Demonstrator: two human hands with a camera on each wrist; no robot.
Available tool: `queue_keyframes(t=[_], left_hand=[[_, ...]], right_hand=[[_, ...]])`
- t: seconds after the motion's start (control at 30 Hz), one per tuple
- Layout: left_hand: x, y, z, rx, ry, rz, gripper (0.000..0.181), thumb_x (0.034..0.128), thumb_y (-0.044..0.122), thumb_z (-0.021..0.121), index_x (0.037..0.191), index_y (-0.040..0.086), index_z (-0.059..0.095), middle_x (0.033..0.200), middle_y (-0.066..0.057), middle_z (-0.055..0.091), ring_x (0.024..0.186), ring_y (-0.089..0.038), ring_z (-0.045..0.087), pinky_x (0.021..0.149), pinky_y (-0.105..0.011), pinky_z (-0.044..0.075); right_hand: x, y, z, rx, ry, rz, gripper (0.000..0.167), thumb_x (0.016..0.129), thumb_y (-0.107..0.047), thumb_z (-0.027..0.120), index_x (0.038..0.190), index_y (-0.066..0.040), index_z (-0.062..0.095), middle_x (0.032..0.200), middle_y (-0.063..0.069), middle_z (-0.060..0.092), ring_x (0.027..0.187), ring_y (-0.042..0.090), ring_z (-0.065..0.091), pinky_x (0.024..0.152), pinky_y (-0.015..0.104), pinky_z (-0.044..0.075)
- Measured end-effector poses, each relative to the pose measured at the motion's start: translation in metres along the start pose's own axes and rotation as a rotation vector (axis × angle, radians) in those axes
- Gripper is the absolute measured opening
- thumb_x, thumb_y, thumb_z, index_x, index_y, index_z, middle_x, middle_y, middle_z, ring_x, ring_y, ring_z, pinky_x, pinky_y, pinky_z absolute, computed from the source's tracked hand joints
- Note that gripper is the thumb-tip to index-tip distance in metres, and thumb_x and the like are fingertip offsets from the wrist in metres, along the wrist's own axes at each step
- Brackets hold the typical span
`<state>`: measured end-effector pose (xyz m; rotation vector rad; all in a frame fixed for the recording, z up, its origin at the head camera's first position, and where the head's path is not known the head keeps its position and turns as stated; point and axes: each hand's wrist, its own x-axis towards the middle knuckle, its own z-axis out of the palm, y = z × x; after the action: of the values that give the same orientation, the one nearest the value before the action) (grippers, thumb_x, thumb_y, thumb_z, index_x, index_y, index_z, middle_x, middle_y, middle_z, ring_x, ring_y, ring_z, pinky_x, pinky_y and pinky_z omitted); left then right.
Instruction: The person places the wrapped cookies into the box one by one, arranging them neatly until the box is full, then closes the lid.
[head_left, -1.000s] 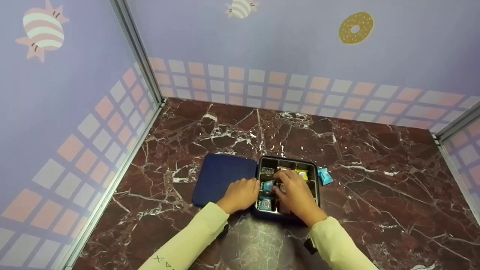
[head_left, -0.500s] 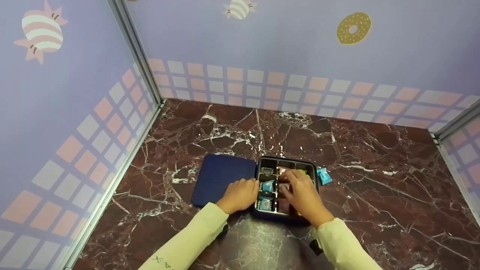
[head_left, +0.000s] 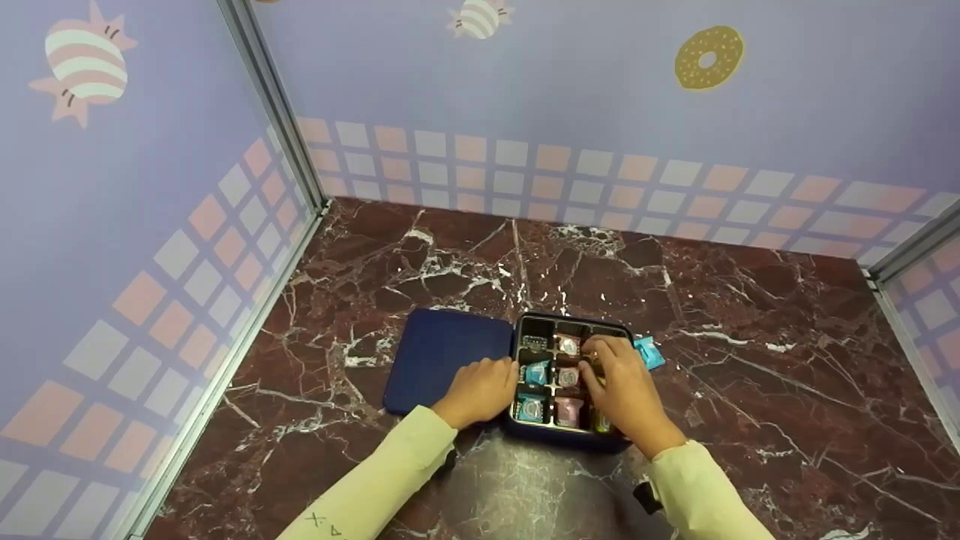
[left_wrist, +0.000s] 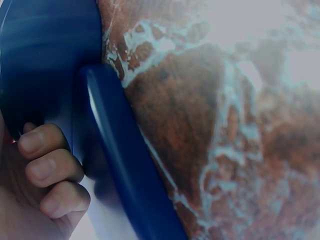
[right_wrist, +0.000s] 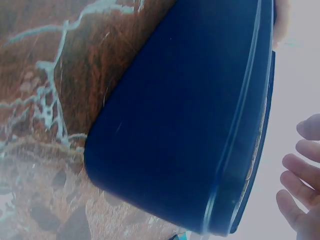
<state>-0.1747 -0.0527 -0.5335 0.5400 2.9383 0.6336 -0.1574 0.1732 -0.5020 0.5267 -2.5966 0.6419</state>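
Observation:
A dark blue box [head_left: 551,433] with a gridded insert stands on the table, its blue lid [head_left: 442,352] laid open on the left. Small wrapped packets sit in its compartments, including a blue packet [head_left: 535,373] on the left and a pink packet [head_left: 568,411] in the middle column. Over the lid, my left hand [head_left: 480,390] grips the box's left rim with curled fingers. My right hand [head_left: 622,390] reaches over the right column, fingers loosely bent and partly hiding it. No packet shows among the fingers in the right wrist view. A yellow packet [head_left: 602,421] shows below that hand.
Just right of the box, a blue packet [head_left: 649,352] lies on the dark red marbled table [head_left: 750,375]. A patterned wall [head_left: 585,97] stands behind, and another wall [head_left: 150,187] rises on the left, joined by metal posts.
My right hand has shifted right across the box, from the middle column to the right column, uncovering the pink packets. My left hand has stayed at the left rim.

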Motion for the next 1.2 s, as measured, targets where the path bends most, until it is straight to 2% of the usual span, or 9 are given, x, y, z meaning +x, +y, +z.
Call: queue_keyframes(t=[0.23, 0.43, 0.63, 0.87, 1.2], left_hand=[[0.0, 0.0, 0.0, -0.003, -0.004, 0.001, 0.042, 0.104, 0.031, 0.029, 0.07, 0.017, 0.048, 0.065, -0.003, 0.055, 0.066, -0.03, 0.064, 0.055, -0.044, 0.048], [-0.001, 0.0, -0.001, -0.002, -0.005, 0.0, 0.041, 0.104, 0.031, 0.03, 0.071, 0.017, 0.048, 0.064, -0.002, 0.053, 0.064, -0.028, 0.063, 0.054, -0.043, 0.047], [-0.001, 0.001, -0.001, -0.001, -0.005, 0.0, 0.041, 0.1041, 0.031, 0.029, 0.071, 0.016, 0.048, 0.064, -0.003, 0.053, 0.065, -0.029, 0.063, 0.055, -0.043, 0.048], [-0.001, -0.001, 0.0, -0.002, 0.007, 0.014, 0.041, 0.104, 0.031, 0.03, 0.069, 0.017, 0.047, 0.062, -0.001, 0.05, 0.061, -0.027, 0.061, 0.052, -0.041, 0.045], [-0.002, 0.0, -0.001, -0.009, 0.01, 0.021, 0.041, 0.1041, 0.029, 0.03, 0.069, 0.017, 0.046, 0.061, 0.0, 0.048, 0.058, -0.025, 0.058, 0.051, -0.04, 0.044]], right_hand=[[-0.001, 0.007, -0.003, -0.007, 0.039, -0.019, 0.016, 0.085, -0.006, 0.071, 0.1, -0.005, 0.064, 0.107, 0.011, 0.065, 0.103, 0.03, 0.06, 0.091, 0.046, 0.048], [-0.002, 0.012, -0.006, -0.016, 0.051, -0.006, 0.019, 0.084, -0.004, 0.071, 0.101, -0.004, 0.064, 0.109, 0.013, 0.064, 0.103, 0.032, 0.06, 0.091, 0.047, 0.047], [-0.003, 0.019, -0.007, -0.029, 0.098, 0.012, 0.023, 0.082, -0.003, 0.072, 0.103, -0.003, 0.064, 0.108, 0.015, 0.064, 0.102, 0.034, 0.059, 0.089, 0.049, 0.045], [-0.006, 0.027, -0.007, -0.059, 0.074, 0.075, 0.02, 0.087, -0.007, 0.068, 0.106, -0.004, 0.062, 0.11, 0.016, 0.063, 0.104, 0.034, 0.057, 0.086, 0.048, 0.043], [-0.01, 0.034, -0.007, -0.083, 0.101, 0.086, 0.028, 0.086, -0.006, 0.068, 0.113, 0.002, 0.062, 0.115, 0.02, 0.064, 0.108, 0.038, 0.058, 0.087, 0.052, 0.044]])
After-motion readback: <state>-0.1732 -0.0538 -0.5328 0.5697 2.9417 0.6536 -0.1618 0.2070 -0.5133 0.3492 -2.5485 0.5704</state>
